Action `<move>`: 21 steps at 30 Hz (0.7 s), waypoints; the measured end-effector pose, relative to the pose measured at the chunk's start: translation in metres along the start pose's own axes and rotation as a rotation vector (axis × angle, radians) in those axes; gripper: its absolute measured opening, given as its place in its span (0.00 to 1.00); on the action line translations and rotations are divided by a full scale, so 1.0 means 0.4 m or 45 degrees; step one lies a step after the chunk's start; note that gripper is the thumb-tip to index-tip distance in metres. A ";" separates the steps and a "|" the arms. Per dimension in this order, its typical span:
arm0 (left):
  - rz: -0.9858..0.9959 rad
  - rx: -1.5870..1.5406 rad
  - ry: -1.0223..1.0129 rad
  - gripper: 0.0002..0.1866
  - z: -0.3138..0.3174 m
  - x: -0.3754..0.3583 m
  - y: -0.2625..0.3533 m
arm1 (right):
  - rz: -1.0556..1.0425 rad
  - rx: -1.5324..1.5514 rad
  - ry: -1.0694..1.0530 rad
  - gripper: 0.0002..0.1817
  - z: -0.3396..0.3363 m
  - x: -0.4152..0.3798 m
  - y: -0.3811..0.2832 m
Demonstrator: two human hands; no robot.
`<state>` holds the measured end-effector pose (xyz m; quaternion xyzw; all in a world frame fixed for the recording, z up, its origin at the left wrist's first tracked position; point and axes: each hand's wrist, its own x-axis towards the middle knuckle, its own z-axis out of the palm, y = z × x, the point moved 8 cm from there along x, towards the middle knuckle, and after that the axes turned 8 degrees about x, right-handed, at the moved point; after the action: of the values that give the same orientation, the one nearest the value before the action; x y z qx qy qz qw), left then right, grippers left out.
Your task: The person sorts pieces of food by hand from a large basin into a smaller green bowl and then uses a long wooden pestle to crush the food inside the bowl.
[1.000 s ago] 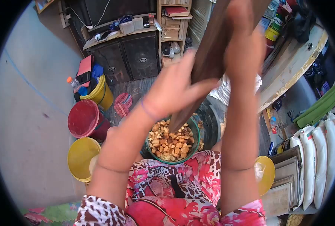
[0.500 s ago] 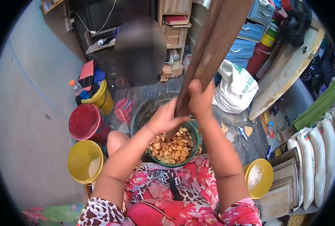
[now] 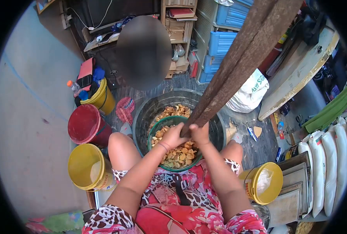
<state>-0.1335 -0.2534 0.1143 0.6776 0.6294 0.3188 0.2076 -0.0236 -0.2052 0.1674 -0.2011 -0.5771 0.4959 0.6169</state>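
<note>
A long dark brown wooden post leans up to the right, its lower end over the food in the green tub. My left hand is closed round the post's lower part from the left. My right hand grips it from the right, almost level with the left. Brown, broken chunks that look like bread fill the green tub. This tub sits inside a wide dark basin, where more chunks lie behind it. My hands hide the post's tip.
Yellow buckets and a red bucket stand to the left. Another yellow bucket is at my right. A white sack, blue drawers and a leaning board are beyond. A blurred dark oval covers part of the background.
Both hands have come down with the post, which now tilts further right. My right hand, earlier higher than the left, is now beside it. More of the dark basin shows.
</note>
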 end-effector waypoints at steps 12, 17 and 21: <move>0.337 -0.056 0.201 0.35 -0.370 0.087 0.451 | -0.173 0.038 0.091 0.28 0.104 0.232 -0.480; 0.725 -0.007 0.537 0.38 -0.598 0.142 0.739 | -0.744 -0.276 -0.019 0.38 0.203 0.395 -0.885; 0.684 -0.046 0.419 0.37 -0.534 0.166 0.681 | -0.622 -0.139 -0.155 0.33 0.183 0.377 -0.821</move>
<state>-0.0852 -0.2465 0.4633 0.7551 0.4472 0.4787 0.0234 0.0107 -0.2420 0.5326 -0.0586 -0.6707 0.3114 0.6706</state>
